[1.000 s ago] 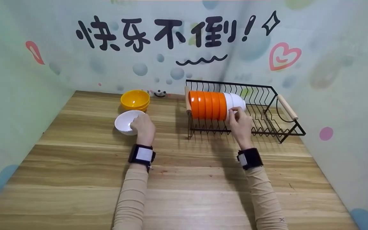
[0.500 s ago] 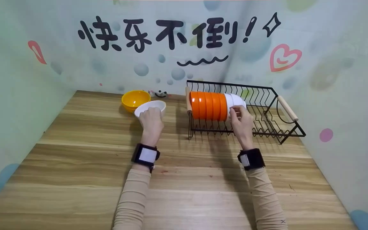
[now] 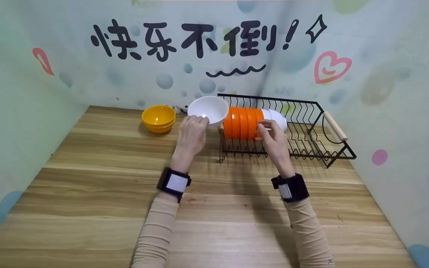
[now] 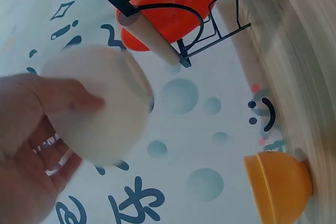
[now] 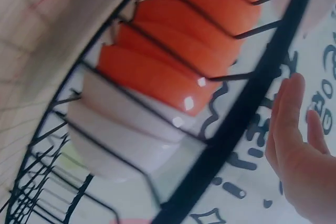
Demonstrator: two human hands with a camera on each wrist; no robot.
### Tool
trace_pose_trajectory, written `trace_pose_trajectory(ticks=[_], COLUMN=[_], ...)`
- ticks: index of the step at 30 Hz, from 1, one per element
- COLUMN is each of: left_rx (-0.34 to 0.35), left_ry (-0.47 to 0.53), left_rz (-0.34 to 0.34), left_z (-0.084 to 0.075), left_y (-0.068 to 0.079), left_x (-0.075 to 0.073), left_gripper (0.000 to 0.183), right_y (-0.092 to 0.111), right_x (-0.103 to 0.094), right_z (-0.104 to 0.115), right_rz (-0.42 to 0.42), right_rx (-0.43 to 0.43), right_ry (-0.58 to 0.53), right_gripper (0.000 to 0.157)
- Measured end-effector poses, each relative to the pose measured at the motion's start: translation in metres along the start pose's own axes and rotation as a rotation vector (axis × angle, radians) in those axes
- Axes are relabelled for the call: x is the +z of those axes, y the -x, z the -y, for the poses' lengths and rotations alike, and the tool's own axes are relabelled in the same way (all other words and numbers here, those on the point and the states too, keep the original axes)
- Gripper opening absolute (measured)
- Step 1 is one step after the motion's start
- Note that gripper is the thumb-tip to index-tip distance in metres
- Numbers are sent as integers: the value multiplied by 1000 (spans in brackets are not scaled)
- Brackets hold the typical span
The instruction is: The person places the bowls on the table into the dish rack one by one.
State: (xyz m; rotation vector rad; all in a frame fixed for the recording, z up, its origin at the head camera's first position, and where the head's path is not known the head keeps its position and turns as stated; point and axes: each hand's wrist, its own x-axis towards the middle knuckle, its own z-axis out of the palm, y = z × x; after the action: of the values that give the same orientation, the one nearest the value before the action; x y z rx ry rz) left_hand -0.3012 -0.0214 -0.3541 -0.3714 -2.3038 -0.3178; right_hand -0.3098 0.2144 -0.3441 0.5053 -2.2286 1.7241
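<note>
My left hand (image 3: 192,136) pinches the near rim of a white bowl (image 3: 207,108), thumb on its outside in the left wrist view. The bowl is held up off the table, tilted, beside the left end of a black wire dish rack (image 3: 311,156). In the rack a row of nested orange bowls (image 3: 242,124) lies on its side, with white bowls (image 3: 277,118) nested at the right end. My right hand (image 3: 274,139) hovers in front of the row with fingers loosely bent; in the right wrist view the hand (image 5: 299,145) holds nothing and is apart from the bowls.
Two stacked yellow bowls (image 3: 158,118) stand at the back left of the wooden table (image 3: 214,230). The rack has wooden handles, the right one (image 3: 334,125) fully visible. A printed backdrop (image 3: 132,82) rises behind the table.
My left hand has lifted the white bowl from in front of the yellow bowls and carried it right to the rack. My right hand has moved slightly left, off the white bowls.
</note>
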Motion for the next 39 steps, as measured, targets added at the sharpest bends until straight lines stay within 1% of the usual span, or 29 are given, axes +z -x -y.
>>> trace_pose_trajectory(ticks=[2, 5, 8, 12, 15, 18, 24, 28, 34, 36, 39], left_rx=[71, 163, 237, 320, 371, 406, 448, 449, 401, 381, 339], left_ry=[48, 94, 111, 105, 95, 94, 116, 122, 153, 170, 181], left_rz=[-17, -44, -72, -105, -119, -131, -169, -174, -112, -112, -129], left_z=[-2, -6, -9, -15, -19, -22, -26, -28, -31, -31, -31], left_y=[-1, -2, -2, -2, -3, -3, -3, -3, -1, -1, -1], left_x=[1, 3, 6, 10, 13, 15, 19, 21, 22, 22, 24], left_gripper=[17, 11, 8, 7, 6, 5, 7, 6, 11, 14, 15], right_y=[2, 4, 6, 7, 7, 6, 5, 5, 6, 6, 6], right_x=[2, 6, 8, 9, 10, 9, 8, 8, 8, 8, 7], right_z=[5, 9, 10, 9, 7, 6, 4, 4, 6, 7, 8], right_rz=[36, 87, 123, 144, 151, 148, 121, 92, 61, 44, 8], right_rx=[7, 20, 58, 116, 130, 137, 150, 162, 160, 151, 142], right_ry=[-56, -138, -173, -199, -229, -238, -251, -269, -234, -220, -197], right_gripper=[37, 41, 47, 52, 51, 51, 50, 49, 48, 48, 50])
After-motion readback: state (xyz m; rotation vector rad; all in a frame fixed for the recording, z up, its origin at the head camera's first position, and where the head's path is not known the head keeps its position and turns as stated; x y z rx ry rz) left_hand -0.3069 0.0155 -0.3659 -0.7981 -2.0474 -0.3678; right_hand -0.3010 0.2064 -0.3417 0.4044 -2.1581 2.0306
